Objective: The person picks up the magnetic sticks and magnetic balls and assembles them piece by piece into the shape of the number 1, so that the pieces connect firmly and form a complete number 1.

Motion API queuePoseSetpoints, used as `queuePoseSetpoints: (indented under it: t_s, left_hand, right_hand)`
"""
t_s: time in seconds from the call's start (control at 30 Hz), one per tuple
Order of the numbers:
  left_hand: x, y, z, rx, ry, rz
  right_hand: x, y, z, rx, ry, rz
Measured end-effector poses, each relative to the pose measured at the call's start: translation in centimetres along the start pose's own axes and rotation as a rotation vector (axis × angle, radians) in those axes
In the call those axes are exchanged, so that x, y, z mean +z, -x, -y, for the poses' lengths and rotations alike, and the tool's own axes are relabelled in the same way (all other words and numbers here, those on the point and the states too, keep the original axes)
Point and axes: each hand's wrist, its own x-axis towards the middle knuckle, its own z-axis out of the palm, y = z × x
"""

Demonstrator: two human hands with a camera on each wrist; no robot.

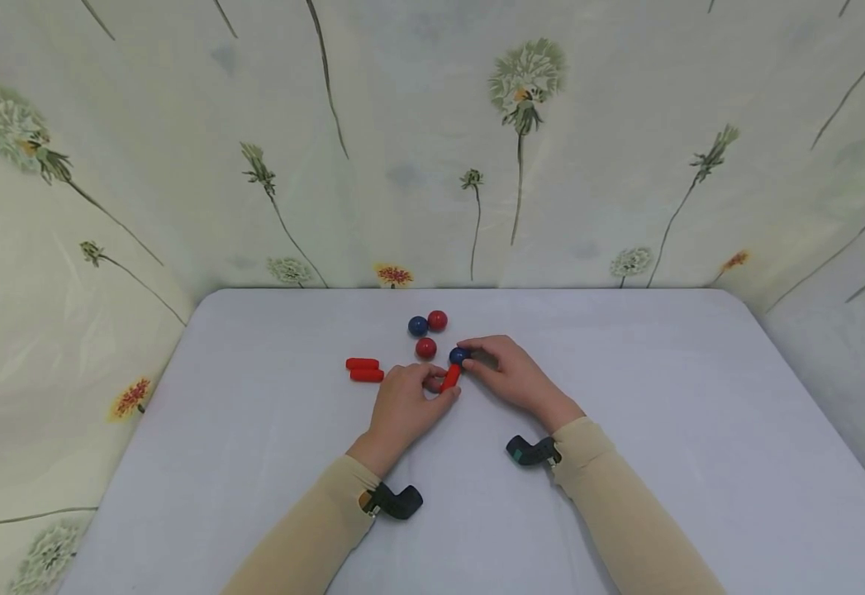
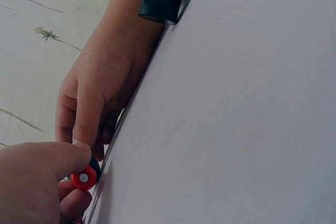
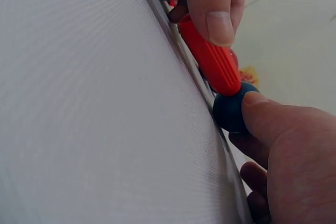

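A short red ridged rod [image 1: 450, 378] is pinched between the thumb and fingers of my left hand [image 1: 406, 403]. In the left wrist view, a pale round disc marks the near end of the red rod [image 2: 84, 179]. My right hand [image 1: 515, 376] holds a dark blue ball [image 1: 458, 355] between thumb and fingers. The far end of the rod touches the blue ball [image 3: 229, 113] in the right wrist view. Some fingertips of both hands are hidden behind the rod and ball.
Beyond the hands lie a red ball [image 1: 426, 348], another blue ball [image 1: 418, 326] and a second red ball [image 1: 438, 321]. Left of my left hand, two red rods [image 1: 367, 375] lie side by side. The white table [image 1: 700, 397] ends at a flowered cloth backdrop [image 1: 417, 215].
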Motion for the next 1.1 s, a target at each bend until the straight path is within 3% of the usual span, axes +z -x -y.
queuePoseSetpoints:
  t_s: [0.33, 0.73, 1.1]
  left_hand:
    - [0.0, 0.0, -0.1, 0.0, 0.012, -0.009]
    - [-0.4, 0.1, 0.1, -0.011, 0.167, -0.042]
    - [-1.1, -0.6, 0.7, -0.025, 0.212, -0.094]
  right_hand:
    - [-0.1, 0.0, 0.0, -0.007, 0.0, -0.006]
    - [-0.1, -0.1, 0.0, -0.015, 0.008, -0.003]
    - [0.0, -0.1, -0.1, 0.007, 0.026, -0.003]
